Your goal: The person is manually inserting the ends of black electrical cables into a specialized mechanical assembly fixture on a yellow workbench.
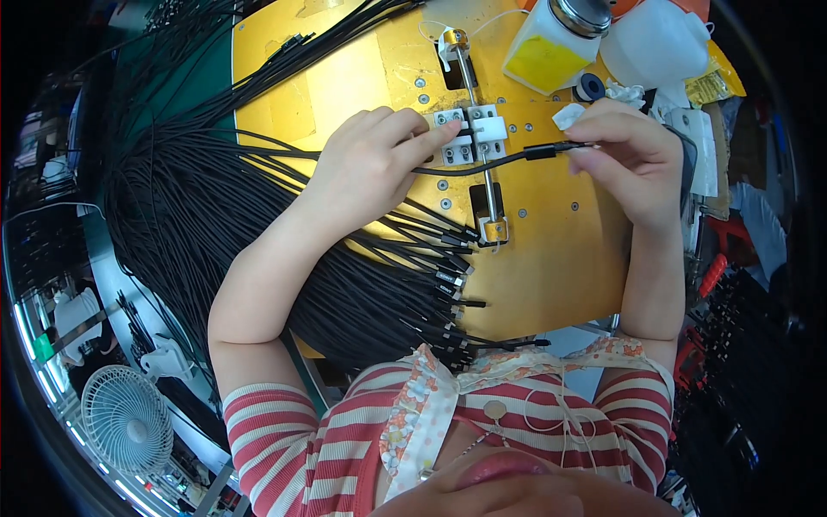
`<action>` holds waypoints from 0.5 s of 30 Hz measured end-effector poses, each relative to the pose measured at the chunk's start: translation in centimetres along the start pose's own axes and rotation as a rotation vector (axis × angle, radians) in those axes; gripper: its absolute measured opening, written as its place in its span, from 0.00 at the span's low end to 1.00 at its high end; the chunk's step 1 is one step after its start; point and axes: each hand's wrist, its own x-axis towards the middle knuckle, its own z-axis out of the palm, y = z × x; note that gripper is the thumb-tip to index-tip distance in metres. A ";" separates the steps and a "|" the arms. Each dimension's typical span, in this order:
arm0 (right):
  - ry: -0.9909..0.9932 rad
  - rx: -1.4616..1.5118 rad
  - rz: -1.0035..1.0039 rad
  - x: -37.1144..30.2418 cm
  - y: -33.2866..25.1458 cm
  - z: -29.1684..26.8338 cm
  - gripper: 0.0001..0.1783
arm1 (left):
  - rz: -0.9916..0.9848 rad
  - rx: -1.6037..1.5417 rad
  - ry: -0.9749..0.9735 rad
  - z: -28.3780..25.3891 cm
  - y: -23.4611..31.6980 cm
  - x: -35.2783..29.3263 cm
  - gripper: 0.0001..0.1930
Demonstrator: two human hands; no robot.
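My left hand (pixel 370 164) is closed, its index fingertip at a small metal-and-white clamp fixture (pixel 489 129). A short black cable end (pixel 466 132) sits in the fixture by that fingertip; my left thumb is hidden. From beneath this hand a black cable (pixel 469 171) runs right to a thicker black sleeve (pixel 541 152). Just past the sleeve, my right hand (pixel 636 155) pinches the cable's tip between thumb and index finger, so the tip is mostly covered. A scrap of white material (pixel 568 115) shows beside the right fingers.
A big bundle of black cables (pixel 215 198) spreads over the left side, plugs near my body. The fixture's metal rod (pixel 492 194) crosses the yellow board (pixel 551 276). Behind are a metal-capped bottle (pixel 551 52), a white container (pixel 650 43) and a small black spool (pixel 590 87).
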 end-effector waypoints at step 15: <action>-0.031 -0.192 -0.134 -0.2 0.7 4.1 0.09 | -0.325 -1.053 -0.430 -4.0 2.7 0.6 0.16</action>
